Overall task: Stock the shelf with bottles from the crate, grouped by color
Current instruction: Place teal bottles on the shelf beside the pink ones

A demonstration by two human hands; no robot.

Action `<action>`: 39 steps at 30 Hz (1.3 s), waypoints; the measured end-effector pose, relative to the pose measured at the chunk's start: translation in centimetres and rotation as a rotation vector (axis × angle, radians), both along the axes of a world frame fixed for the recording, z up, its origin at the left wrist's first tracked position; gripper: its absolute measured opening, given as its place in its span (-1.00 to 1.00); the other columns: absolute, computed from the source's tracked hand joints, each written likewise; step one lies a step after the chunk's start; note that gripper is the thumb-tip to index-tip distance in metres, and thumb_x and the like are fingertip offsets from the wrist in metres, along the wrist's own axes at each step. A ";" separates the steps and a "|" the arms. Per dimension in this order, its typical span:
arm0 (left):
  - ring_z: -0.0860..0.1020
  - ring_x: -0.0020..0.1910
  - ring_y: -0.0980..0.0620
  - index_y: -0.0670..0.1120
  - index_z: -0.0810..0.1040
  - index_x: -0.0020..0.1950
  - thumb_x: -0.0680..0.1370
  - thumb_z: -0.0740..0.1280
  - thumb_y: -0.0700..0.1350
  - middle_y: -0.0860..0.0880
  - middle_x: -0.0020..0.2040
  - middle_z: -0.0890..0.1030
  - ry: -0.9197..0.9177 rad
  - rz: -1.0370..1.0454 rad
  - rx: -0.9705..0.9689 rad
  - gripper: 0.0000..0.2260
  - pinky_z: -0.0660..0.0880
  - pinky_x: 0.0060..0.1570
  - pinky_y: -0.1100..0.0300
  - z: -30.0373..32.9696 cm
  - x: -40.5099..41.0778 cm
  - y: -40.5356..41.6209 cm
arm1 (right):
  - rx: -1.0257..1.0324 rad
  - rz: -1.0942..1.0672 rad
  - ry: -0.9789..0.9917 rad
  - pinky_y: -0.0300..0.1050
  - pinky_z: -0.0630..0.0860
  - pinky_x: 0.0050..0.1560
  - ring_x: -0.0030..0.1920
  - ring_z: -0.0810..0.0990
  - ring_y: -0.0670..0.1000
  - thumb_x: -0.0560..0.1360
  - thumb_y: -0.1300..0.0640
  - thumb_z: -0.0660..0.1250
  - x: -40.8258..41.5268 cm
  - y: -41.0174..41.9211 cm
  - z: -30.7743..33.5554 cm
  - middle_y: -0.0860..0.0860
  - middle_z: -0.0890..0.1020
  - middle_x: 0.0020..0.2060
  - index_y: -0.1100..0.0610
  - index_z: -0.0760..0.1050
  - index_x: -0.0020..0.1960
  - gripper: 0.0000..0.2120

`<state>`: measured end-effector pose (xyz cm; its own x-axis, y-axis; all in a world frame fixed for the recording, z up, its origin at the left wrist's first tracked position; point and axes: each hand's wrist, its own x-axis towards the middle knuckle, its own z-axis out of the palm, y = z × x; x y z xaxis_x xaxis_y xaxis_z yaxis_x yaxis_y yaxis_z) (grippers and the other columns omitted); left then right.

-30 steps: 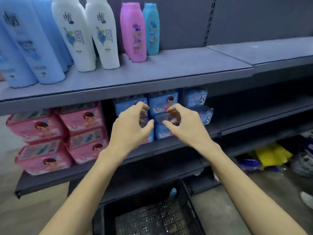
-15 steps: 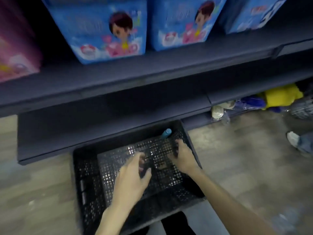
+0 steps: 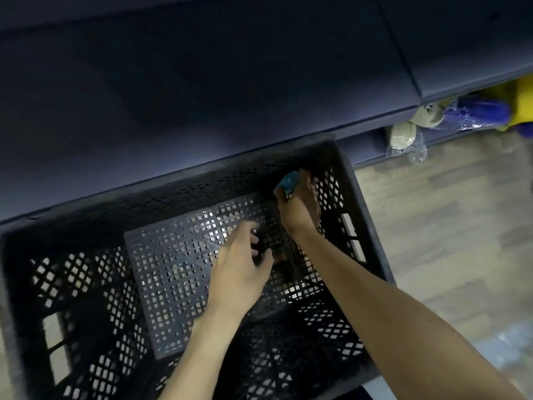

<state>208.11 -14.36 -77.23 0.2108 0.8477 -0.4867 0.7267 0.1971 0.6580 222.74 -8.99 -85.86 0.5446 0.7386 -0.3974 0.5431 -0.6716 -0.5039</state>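
While the right hand [image 3: 298,207] curls its fingers round the teal plastic bottle [image 3: 288,180] in the far right corner of the black perforated plastic crate [image 3: 95,287], the left hand [image 3: 239,272] hovers loosely curled and empty over the crate's latticed floor.

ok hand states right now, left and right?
Left hand: open, fingers loosely curled over the crate floor, holding nothing.
Right hand: fingers wrapped round the teal bottle in the crate's far corner.
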 end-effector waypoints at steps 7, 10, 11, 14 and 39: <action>0.57 -0.08 0.23 0.08 0.35 0.36 0.54 0.37 -0.02 0.18 0.05 0.54 -0.010 -0.002 -0.004 -0.59 0.56 -0.11 0.27 -1.9 0.0 0.1 | -0.069 -0.186 0.070 -0.04 0.28 0.38 0.41 0.37 0.14 0.52 -0.08 0.39 -0.5 1.7 -3.2 0.15 0.41 0.41 0.19 0.11 0.56 -0.23; 0.57 -0.07 0.25 0.09 0.34 0.38 0.54 0.37 -0.03 0.19 0.06 0.53 -0.003 -0.015 0.000 -0.57 0.56 -0.09 0.28 -2.2 -0.2 0.0 | -0.038 -0.307 0.082 -0.01 0.34 0.37 0.37 0.41 0.13 0.46 -0.06 0.45 -0.9 1.9 -4.1 0.13 0.47 0.34 0.17 0.24 0.50 -0.26; 0.57 -0.07 0.25 0.09 0.34 0.38 0.54 0.37 -0.03 0.19 0.06 0.53 0.001 -0.017 0.005 -0.57 0.57 -0.08 0.27 -2.3 -0.3 0.1 | -0.015 -0.322 0.089 -0.01 0.36 0.37 0.36 0.43 0.13 0.44 -0.04 0.47 -0.9 1.9 -4.4 0.13 0.49 0.33 0.17 0.27 0.48 -0.28; 0.57 -0.07 0.24 0.09 0.33 0.37 0.54 0.37 -0.03 0.19 0.06 0.54 0.011 -0.021 0.022 -0.57 0.57 -0.08 0.24 -1.9 -0.6 0.6 | 0.028 -0.295 0.106 0.00 0.34 0.40 0.36 0.44 0.13 0.42 -0.04 0.48 -1.0 1.5 -3.9 0.12 0.50 0.33 0.18 0.29 0.47 -0.27; 0.55 0.04 0.07 0.07 0.35 0.28 0.51 0.33 -0.02 0.12 0.08 0.50 0.073 -0.241 0.679 -0.64 0.53 -0.08 0.05 38.0 -1.5 6.5 | 0.855 0.027 0.002 0.03 0.57 0.03 0.05 0.61 -0.10 0.28 -0.16 0.54 -2.9 -2.3 47.7 -0.20 0.60 0.05 -0.10 0.33 0.21 -0.39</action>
<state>206.57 -7.83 -39.24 0.4173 0.9020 0.1111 0.7450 -0.4095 0.5265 219.82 -11.33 -38.14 0.5227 0.7974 0.3015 0.5516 -0.0467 -0.8328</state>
